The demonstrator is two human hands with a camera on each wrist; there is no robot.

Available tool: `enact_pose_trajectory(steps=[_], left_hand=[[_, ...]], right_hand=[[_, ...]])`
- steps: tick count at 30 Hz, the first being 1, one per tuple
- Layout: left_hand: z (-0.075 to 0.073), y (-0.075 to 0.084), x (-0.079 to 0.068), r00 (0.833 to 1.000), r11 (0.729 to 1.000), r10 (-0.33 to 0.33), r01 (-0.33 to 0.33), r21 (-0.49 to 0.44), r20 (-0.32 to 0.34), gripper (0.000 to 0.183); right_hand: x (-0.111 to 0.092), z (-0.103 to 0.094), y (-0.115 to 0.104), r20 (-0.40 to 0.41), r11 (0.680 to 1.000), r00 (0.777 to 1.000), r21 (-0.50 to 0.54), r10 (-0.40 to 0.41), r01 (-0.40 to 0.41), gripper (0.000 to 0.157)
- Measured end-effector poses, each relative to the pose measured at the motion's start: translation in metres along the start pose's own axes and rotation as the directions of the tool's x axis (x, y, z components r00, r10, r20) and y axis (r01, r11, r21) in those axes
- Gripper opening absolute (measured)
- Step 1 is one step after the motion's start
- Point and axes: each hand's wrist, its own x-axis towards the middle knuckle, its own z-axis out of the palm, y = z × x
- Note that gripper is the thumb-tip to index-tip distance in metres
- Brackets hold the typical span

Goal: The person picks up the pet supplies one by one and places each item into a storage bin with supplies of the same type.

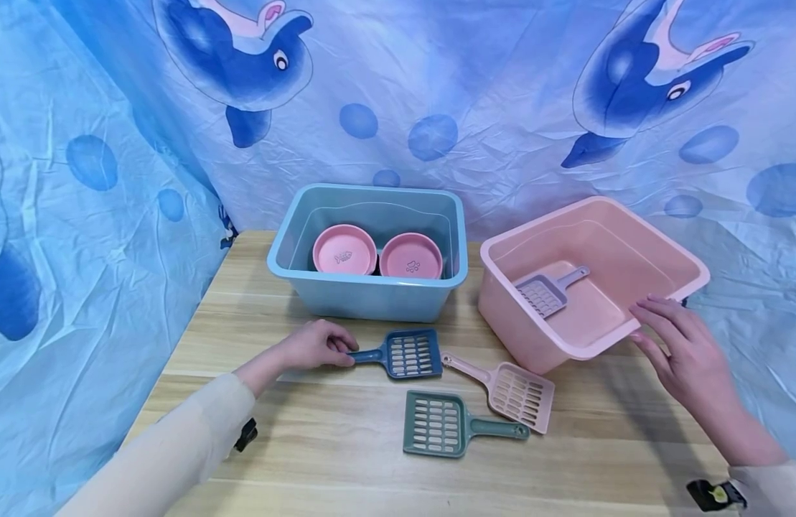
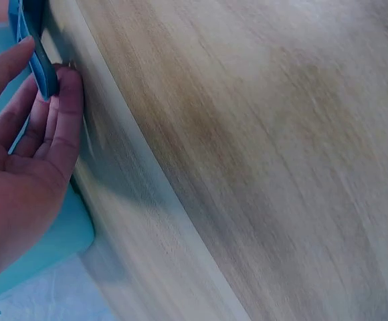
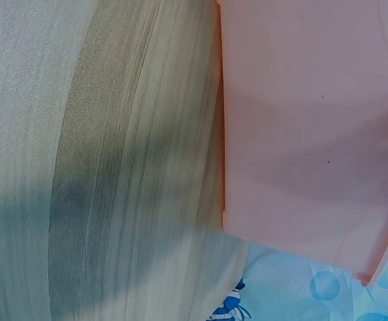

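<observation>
My left hand (image 1: 316,345) pinches the handle end of a blue litter scoop (image 1: 412,354), whose slotted head lies over the table in front of the blue litter box (image 1: 365,298). In the left wrist view, thumb and fingertips meet around that blue handle (image 2: 41,67). On the right, my right hand (image 1: 685,352) holds the near right rim of a pink litter box (image 1: 520,323), fingers over the edge and thumb below it. Inside this box lies a lilac scoop (image 1: 545,294). The right wrist view shows the box's outer wall (image 3: 301,134) beside the wooden tabletop.
Two pink round bowls (image 1: 344,250) stand in the blue box. A pink scoop (image 1: 517,395) and a green scoop (image 1: 439,424) lie on the wooden table (image 1: 294,445), the green handle reaching the pink head. A blue dolphin-print curtain (image 1: 398,93) hangs behind.
</observation>
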Motion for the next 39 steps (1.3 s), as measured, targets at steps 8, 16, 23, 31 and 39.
enact_pose_trajectory(steps=[8, 16, 23, 31, 39], left_hand=[[-0.002, -0.001, -0.007, 0.987, 0.966, -0.098, 0.125, -0.224, 0.131, 0.018], [0.0, 0.002, -0.016, 0.977, 0.91, -0.119, 0.179, -0.374, 0.179, 0.019], [-0.007, 0.011, -0.026, 0.97, 0.873, -0.128, 0.209, -0.441, 0.206, 0.021], [-0.027, 0.032, -0.034, 0.967, 0.868, -0.141, 0.224, -0.442, 0.214, 0.024], [-0.049, 0.052, -0.043, 0.964, 0.893, -0.159, 0.232, -0.385, 0.213, 0.02]], right_hand=[[0.004, 0.002, -0.001, 0.026, 1.0, 1.0, -0.007, 0.008, -0.008, 0.065], [0.005, 0.002, -0.003, 0.005, 1.0, 1.0, -0.003, 0.002, -0.002, 0.065], [0.001, 0.001, -0.004, 0.009, 1.0, 1.0, 0.004, 0.015, -0.015, 0.065], [0.002, -0.001, -0.003, 0.013, 1.0, 1.0, -0.006, 0.015, -0.015, 0.067], [0.005, -0.002, -0.003, 0.026, 1.0, 1.0, 0.002, 0.009, -0.009, 0.066]])
